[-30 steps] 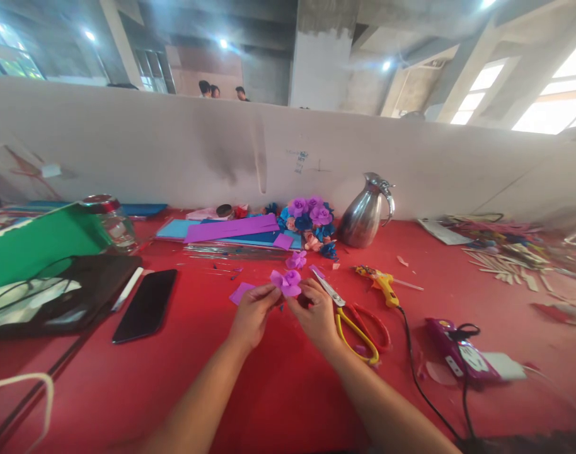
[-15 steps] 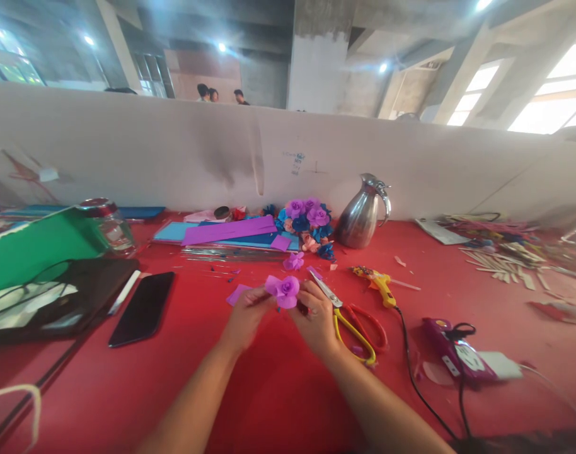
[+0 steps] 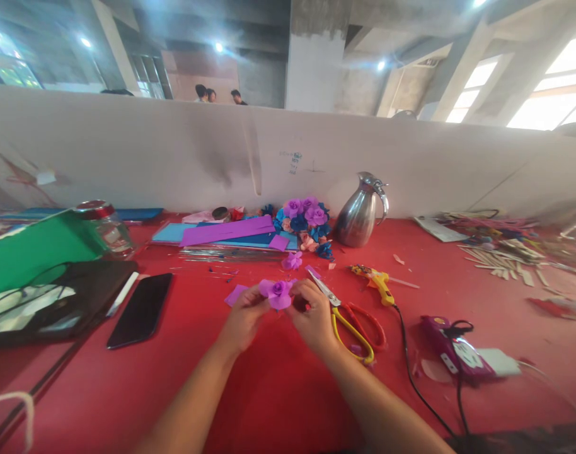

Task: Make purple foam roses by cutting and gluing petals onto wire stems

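A purple paper flower [image 3: 275,294] with a curled centre and spread petals is raised over the red table, between my two hands. My left hand [image 3: 244,315] pinches its left side, thumb and fingers closed. On the other side my right hand [image 3: 312,314] has its bent fingers closed at the flower's right petals; the exact grip is partly hidden. Just beyond lies another purple paper flower [image 3: 292,260]. Scissors [image 3: 347,321] with one yellow and one red handle rest right beside my right hand. A purple paper piece [image 3: 235,294] lies by my left fingers.
Behind are purple paper strips [image 3: 229,231], a bunch of paper flowers [image 3: 307,217] and a steel jug [image 3: 360,211]. A yellow glue gun [image 3: 380,285] with its cord and a power strip [image 3: 460,353] lie right. A phone [image 3: 140,311] and glass jar [image 3: 111,230] are left.
The flower has shifted slightly left and tipped away, so its centre now sits near the top edge. Both hands still hold it; the camera view has shifted a little.
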Demonstrator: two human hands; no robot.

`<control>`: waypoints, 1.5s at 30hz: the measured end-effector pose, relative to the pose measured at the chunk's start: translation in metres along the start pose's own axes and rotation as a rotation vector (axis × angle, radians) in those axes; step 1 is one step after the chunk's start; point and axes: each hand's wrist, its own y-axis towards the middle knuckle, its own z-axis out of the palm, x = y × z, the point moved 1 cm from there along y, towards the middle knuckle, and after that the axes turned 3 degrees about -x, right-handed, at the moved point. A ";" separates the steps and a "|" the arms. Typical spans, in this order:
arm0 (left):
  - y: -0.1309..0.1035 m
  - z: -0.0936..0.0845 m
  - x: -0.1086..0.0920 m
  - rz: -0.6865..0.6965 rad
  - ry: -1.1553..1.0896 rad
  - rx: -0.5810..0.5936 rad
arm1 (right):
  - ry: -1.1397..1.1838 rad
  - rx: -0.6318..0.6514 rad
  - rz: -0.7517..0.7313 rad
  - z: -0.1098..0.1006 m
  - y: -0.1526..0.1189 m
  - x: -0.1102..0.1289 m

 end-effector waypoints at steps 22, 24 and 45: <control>0.001 -0.009 0.005 -0.039 0.068 0.094 | 0.681 0.253 0.490 -0.003 0.007 -0.003; 0.001 -0.010 0.005 -0.048 0.067 0.126 | 0.712 0.262 0.529 -0.004 0.006 -0.004; 0.007 -0.008 0.012 -0.050 0.047 0.071 | 0.714 0.195 0.626 -0.002 0.007 0.001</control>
